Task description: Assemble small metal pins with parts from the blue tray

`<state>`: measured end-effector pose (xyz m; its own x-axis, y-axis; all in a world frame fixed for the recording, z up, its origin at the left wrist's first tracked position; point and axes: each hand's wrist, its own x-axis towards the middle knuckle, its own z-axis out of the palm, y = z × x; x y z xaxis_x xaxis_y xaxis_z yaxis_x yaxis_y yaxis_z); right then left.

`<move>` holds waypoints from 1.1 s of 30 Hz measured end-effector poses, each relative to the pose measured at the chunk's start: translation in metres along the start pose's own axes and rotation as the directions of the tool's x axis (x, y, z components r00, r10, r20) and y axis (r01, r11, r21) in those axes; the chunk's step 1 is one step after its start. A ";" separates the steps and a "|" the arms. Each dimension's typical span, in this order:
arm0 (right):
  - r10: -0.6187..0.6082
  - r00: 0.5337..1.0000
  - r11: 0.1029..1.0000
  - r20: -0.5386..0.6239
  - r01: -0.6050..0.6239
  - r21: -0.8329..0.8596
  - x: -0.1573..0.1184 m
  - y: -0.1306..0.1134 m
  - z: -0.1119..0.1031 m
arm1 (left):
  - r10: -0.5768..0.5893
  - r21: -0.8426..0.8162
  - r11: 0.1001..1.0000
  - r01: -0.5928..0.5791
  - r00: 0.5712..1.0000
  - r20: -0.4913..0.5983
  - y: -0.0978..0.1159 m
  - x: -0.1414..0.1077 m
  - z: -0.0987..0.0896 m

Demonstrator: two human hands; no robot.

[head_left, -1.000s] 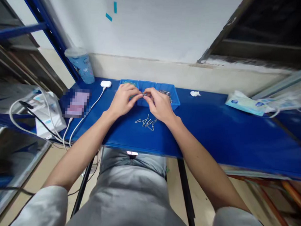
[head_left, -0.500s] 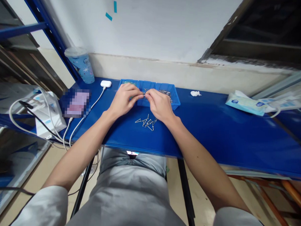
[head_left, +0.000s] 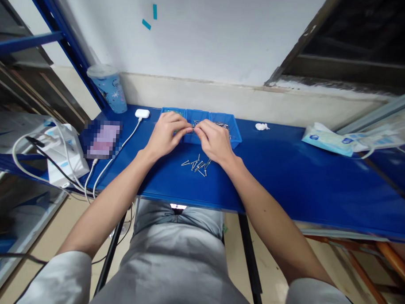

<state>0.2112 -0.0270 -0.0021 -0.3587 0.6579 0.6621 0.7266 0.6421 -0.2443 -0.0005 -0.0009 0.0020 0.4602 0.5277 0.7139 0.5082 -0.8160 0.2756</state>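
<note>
Over the middle of the blue table (head_left: 288, 172), seen from the head cam, both hands meet fingertip to fingertip right in front of a blue tray (head_left: 234, 128) with compartments. Left hand (head_left: 165, 135) and right hand (head_left: 214, 141) each have thumb and forefinger pinched together on a tiny metal piece (head_left: 193, 127) held between them, just above the tray's near wall. It's too small to say what exactly it is, so each grip is closed on that little part, and that's about all I can make out.

Just in front of the hands, on the table itself, lies a loose pile of small screws (head_left: 198, 164), pointing every which way, not touching either hand. More metal bits sit in the tray's right compartment.

Off to the left there's a blue cup (head_left: 108, 89) against the wall, a white charger (head_left: 142, 113) with its cable running toward the table edge, and a white box (head_left: 64, 158) with cords. Far right has a pack of wipes (head_left: 325, 141), and a small white wad (head_left: 261, 126) sits near the tray.
</note>
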 end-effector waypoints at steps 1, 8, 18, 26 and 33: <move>-0.005 1.000 1.000 -0.013 0.005 0.003 0.000 0.001 0.000 | 0.004 0.003 1.000 -0.004 1.000 -0.008 0.000 0.000 0.000; -0.048 0.983 0.998 -0.179 0.053 0.020 0.001 0.005 0.002 | 0.016 0.003 1.000 -0.016 0.997 -0.075 0.003 0.000 0.000; 0.273 0.911 0.961 -0.310 -0.274 0.040 0.000 0.012 -0.003 | 0.079 -0.030 0.997 -0.073 0.958 0.275 -0.001 0.001 -0.011; 0.281 0.937 0.954 -0.206 -0.296 -0.049 0.004 0.017 0.008 | 0.087 -0.019 0.996 -0.089 0.856 0.509 -0.002 -0.004 -0.013; 0.218 0.961 0.972 -0.171 -0.229 -0.046 0.005 0.005 0.004 | 0.071 -0.005 0.996 -0.084 0.813 0.578 0.004 -0.004 -0.010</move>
<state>0.2108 -0.0187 -0.0032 -0.0857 0.7047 0.7043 0.8156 0.4555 -0.3566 -0.0075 -0.0082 0.0066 0.8310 0.5073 0.2283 0.4643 -0.8585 0.2176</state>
